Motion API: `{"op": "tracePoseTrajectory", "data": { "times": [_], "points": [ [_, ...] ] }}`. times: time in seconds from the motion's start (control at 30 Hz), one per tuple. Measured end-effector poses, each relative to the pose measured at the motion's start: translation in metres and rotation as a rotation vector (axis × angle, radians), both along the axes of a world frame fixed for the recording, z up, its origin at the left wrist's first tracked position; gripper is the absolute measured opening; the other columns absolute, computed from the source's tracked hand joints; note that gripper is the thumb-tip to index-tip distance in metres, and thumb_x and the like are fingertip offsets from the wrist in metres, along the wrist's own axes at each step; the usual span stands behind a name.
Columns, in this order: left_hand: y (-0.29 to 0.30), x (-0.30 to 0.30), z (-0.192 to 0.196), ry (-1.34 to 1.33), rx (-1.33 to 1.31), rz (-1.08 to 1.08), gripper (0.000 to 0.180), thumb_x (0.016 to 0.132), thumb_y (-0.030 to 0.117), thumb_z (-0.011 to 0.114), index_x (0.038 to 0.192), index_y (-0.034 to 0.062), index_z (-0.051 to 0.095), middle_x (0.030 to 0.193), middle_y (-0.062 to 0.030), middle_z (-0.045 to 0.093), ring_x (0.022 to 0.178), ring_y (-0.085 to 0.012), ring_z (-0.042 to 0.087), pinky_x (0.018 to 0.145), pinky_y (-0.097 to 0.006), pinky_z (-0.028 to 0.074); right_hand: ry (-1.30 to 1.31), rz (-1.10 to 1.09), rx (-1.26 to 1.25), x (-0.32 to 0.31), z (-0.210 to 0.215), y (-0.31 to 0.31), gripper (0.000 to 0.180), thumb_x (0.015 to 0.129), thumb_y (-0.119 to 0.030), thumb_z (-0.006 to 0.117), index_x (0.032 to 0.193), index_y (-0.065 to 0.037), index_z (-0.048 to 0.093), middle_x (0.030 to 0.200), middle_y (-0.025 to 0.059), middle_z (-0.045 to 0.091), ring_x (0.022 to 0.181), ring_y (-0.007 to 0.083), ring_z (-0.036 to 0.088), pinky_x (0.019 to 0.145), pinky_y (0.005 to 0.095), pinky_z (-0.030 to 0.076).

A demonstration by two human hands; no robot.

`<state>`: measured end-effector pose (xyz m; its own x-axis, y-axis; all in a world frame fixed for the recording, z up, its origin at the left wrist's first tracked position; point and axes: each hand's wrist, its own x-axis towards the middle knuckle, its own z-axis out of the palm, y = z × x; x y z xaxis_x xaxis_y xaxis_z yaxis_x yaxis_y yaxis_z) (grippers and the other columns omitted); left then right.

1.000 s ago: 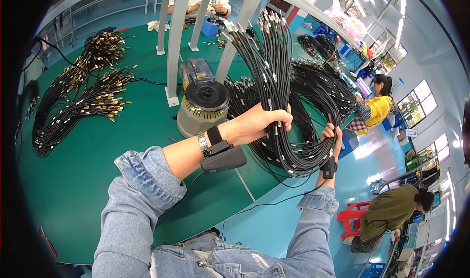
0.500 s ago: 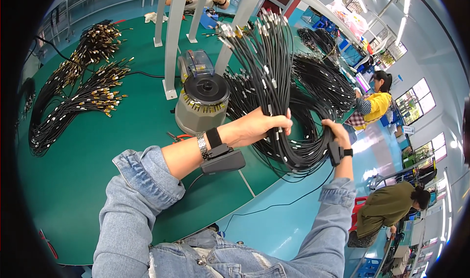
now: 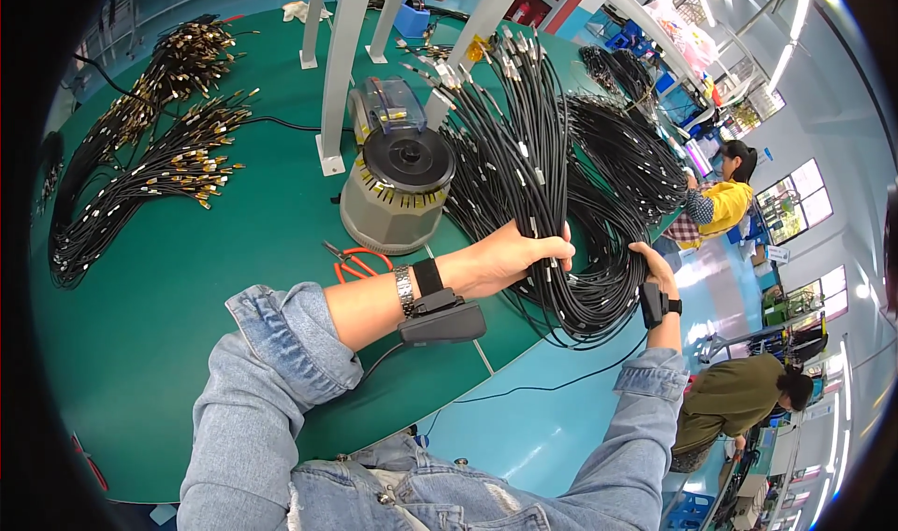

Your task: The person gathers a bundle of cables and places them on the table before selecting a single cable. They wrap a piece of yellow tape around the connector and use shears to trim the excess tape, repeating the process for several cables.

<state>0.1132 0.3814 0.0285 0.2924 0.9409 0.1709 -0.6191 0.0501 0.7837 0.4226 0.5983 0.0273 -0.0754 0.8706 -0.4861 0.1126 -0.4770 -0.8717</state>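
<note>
Tabletop [image 3: 168, 353] green, floor [image 3: 533, 414] blue, left grip [image 3: 519, 252] tight round black cables [image 3: 541, 185], right grip [image 3: 657, 267] at their bend, closure unclear.

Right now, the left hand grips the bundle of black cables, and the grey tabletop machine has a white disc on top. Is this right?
Not quite: the disc on top of the grey tabletop machine is black, not white, as the head view shows. The left hand does grip the bundle of black cables.

Pale walls [image 3: 842, 129], windows [image 3: 795, 189] — glossy blue floor [image 3: 486, 433].
</note>
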Motion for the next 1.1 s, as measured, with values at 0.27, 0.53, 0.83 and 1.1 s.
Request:
{"op": "tracePoseTrajectory", "data": {
  "times": [0.27, 0.53, 0.83, 1.1],
  "points": [
    [-0.001, -0.001, -0.003, -0.011, 0.003, 0.003, 0.014, 0.084, 0.014, 0.061, 0.092, 0.0072, 0.053, 0.083, -0.0012, 0.055, 0.084, -0.0117, 0.054, 0.081, -0.028, 0.040, 0.193, -0.042, 0.028, -0.005, -0.001, -0.008, 0.018, 0.078, -0.008, 0.063, 0.088, 0.005, 0.057, 0.078, 0.0137, 0.065, 0.064, 0.0254, 0.064, 0.058, 0.0340, 0.058],
    [-0.005, -0.003, -0.007, -0.048, -0.013, 0.066, 0.014, 0.082, 0.014, 0.061, 0.091, 0.0074, 0.053, 0.082, -0.0015, 0.056, 0.083, -0.0119, 0.054, 0.079, -0.027, 0.041, 0.405, 0.093, 0.025, -0.013, -0.005, -0.005, 0.027, 0.080, -0.007, 0.060, 0.101, 0.008, 0.054, 0.079, 0.0126, 0.062, 0.069, 0.0216, 0.062, 0.061, 0.0315, 0.055],
    [-0.004, -0.020, 0.008, -0.067, -0.056, 0.109, 0.011, 0.081, 0.011, 0.059, 0.089, 0.0066, 0.052, 0.075, -0.0013, 0.056, 0.076, -0.0115, 0.055, 0.074, -0.026, 0.043, 0.317, 0.207, 0.734, -0.022, 0.054, -0.057, 0.034, 0.082, -0.002, 0.055, 0.113, 0.010, 0.047, 0.089, 0.0088, 0.056, 0.062, 0.0095, 0.044, 0.055, 0.0216, 0.042],
    [-0.014, -0.019, -0.012, -0.092, -0.304, 0.076, 0.011, 0.081, 0.017, 0.061, 0.079, 0.0061, 0.059, 0.073, -0.0023, 0.059, 0.066, -0.0110, 0.057, 0.062, -0.025, 0.046, 0.911, 0.096, 0.694, -0.011, 0.052, -0.207, 0.052, 0.078, 0.005, 0.053, 0.125, 0.008, 0.032, 0.102, 0.0103, 0.046, 0.064, 0.0098, 0.036, 0.058, 0.0207, 0.038]
  ]
}}
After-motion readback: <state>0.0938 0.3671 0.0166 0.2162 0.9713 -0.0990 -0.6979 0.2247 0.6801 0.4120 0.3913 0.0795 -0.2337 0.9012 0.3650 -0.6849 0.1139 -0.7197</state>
